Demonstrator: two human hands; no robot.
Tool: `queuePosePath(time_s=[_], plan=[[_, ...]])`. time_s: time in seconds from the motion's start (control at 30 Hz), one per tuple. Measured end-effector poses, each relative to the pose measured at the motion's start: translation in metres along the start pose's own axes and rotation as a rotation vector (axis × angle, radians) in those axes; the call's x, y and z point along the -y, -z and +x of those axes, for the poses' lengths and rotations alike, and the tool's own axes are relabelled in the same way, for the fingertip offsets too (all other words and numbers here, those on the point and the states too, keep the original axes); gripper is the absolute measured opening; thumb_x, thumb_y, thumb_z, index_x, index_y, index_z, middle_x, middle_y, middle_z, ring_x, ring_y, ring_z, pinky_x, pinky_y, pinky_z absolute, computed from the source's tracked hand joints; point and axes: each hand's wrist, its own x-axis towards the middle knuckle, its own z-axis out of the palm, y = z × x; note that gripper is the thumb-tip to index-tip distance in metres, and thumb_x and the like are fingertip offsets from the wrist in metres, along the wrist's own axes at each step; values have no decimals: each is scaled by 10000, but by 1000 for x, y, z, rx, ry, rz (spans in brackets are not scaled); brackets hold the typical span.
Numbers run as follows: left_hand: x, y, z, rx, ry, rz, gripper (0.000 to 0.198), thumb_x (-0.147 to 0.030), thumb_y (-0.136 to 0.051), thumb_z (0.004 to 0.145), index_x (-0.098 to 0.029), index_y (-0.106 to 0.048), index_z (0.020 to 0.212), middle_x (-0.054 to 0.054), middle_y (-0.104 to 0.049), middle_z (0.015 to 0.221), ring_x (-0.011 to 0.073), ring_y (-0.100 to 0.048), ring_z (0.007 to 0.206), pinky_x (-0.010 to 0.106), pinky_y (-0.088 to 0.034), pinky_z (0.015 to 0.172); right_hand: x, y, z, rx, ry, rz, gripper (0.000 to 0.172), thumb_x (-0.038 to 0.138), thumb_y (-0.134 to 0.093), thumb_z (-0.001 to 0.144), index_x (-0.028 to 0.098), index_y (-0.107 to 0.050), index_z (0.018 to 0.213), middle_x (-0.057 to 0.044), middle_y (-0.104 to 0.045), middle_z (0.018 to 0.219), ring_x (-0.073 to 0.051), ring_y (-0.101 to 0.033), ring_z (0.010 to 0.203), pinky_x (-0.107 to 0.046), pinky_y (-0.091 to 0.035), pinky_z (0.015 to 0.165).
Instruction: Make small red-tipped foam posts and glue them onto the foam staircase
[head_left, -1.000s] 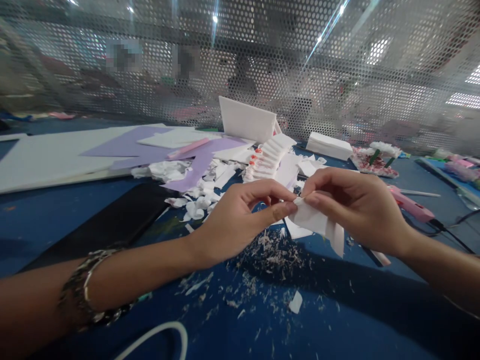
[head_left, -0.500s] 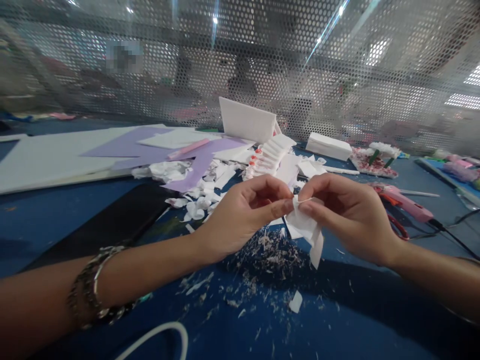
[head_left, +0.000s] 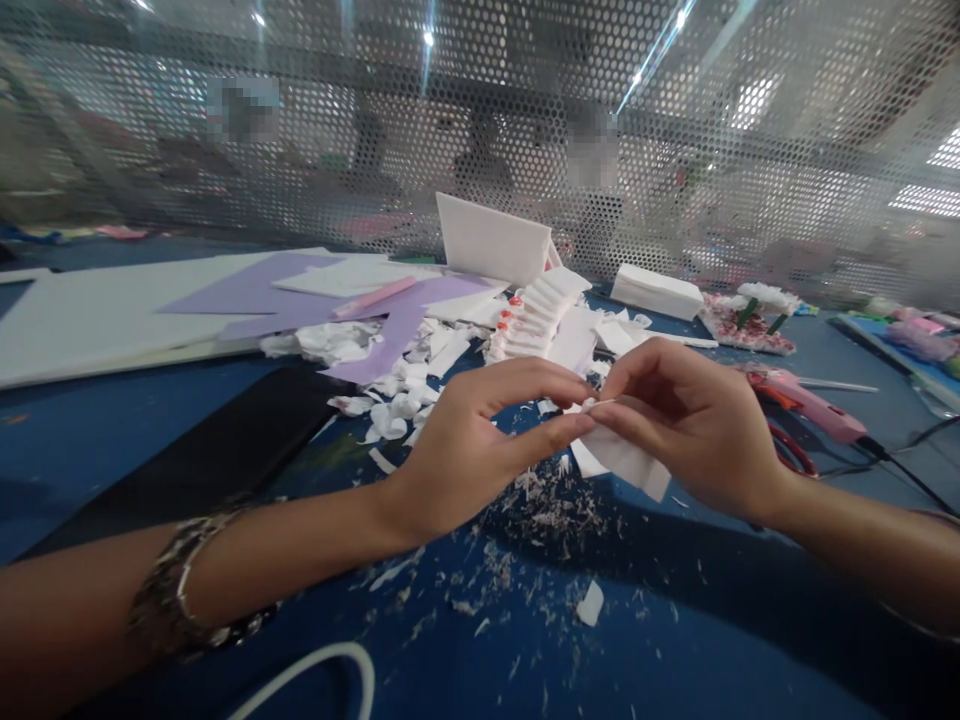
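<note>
Both hands meet above the blue table (head_left: pixel 675 640) and pinch one small white paper piece (head_left: pixel 626 460). My left hand (head_left: pixel 480 440) grips its top edge between thumb and forefinger. My right hand (head_left: pixel 690 420) pinches the same edge from the other side, and the paper hangs down below its fingers. A beaded bracelet (head_left: pixel 184 590) sits on my left wrist. Fine white shavings (head_left: pixel 547 510) lie on the table right under the hands.
White paper scraps and a stepped white foam model (head_left: pixel 536 315) lie behind the hands, with purple sheets (head_left: pixel 300 290) and a white board (head_left: pixel 97 320) to the left. A pink glue gun (head_left: pixel 814 405) and red scissors (head_left: pixel 784 445) rest at the right. A perforated metal screen (head_left: pixel 480 130) closes the back.
The hanging part of the paper has swung up and shortened, and both hands have shifted slightly while staying pinched on it.
</note>
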Motion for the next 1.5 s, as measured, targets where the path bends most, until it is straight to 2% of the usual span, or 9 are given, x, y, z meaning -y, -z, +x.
queuePosePath(time_s=[0.13, 0.23, 0.43, 0.57, 0.73, 0.9, 1.1, 1.3, 1.5], plan=[[2, 0, 2, 6, 117, -19, 121, -288, -642, 768, -207, -676, 852, -2, -698, 857, 129, -627, 825, 200, -488, 756, -1, 3, 2, 58, -13, 51, 146, 270, -640, 765, 180, -538, 817, 12, -583, 721, -69, -559, 618, -176, -476, 554], [2, 1, 4, -6, 190, -53, 159, -305, -638, 771, -199, -673, 885, -4, -703, 807, 125, -634, 772, 190, -495, 702, -1, 6, 3, 94, 13, -39, 153, 289, -609, 790, 178, -535, 863, 0, -598, 747, -75, -571, 614, -185, -471, 544], [-1, 3, 7, 40, 197, -25, 151, -291, -619, 784, -174, -674, 863, 8, -688, 788, 118, -621, 734, 175, -481, 654, 4, 8, 3, 86, 189, -342, 148, 289, -525, 849, 203, -562, 964, -14, -650, 820, -70, -568, 615, -193, -447, 555], [0, 4, 7, 96, 201, -30, 124, -258, -625, 776, -174, -682, 847, 3, -675, 738, 111, -607, 673, 177, -472, 620, 4, 11, 4, 176, 316, -386, 155, 188, -476, 872, 213, -583, 981, -12, -652, 859, -72, -582, 709, -195, -451, 632], [3, 3, 7, 121, 262, -56, 166, -297, -623, 776, -180, -689, 873, 4, -665, 666, 110, -592, 606, 182, -471, 556, 5, 16, 6, 232, 362, -412, 159, 157, -491, 860, 179, -615, 958, -31, -654, 868, -78, -584, 749, -186, -452, 661], [5, 2, 7, 128, 273, -96, 200, -329, -617, 776, -162, -695, 852, 31, -689, 717, 124, -622, 655, 210, -513, 623, 3, 17, 6, 230, 389, -445, 148, 139, -491, 861, 180, -619, 923, -25, -657, 874, -74, -596, 764, -180, -461, 677], [8, 0, 8, 117, 317, -200, 206, -309, -612, 784, -178, -697, 919, 33, -714, 803, 113, -641, 693, 209, -530, 655, 2, 20, 5, 217, 465, -528, 177, 177, -450, 890, 163, -621, 933, -53, -659, 877, -96, -605, 775, -206, -475, 675], [10, 1, 8, 122, 323, -204, 198, -300, -628, 771, -193, -699, 923, 41, -720, 924, 154, -652, 827, 244, -527, 730, 5, 20, 9, 253, 369, -504, 168, 162, -472, 866, 177, -615, 953, -28, -657, 873, -95, -596, 782, -207, -454, 668], [16, 0, 7, 181, 347, -246, 131, -289, -636, 768, -208, -708, 842, 15, -704, 787, 111, -623, 730, 217, -496, 713, 4, 16, 10, 265, 205, -453, 119, 244, -556, 824, 188, -627, 902, -9, -649, 769, -94, -566, 668, -205, -417, 584]])
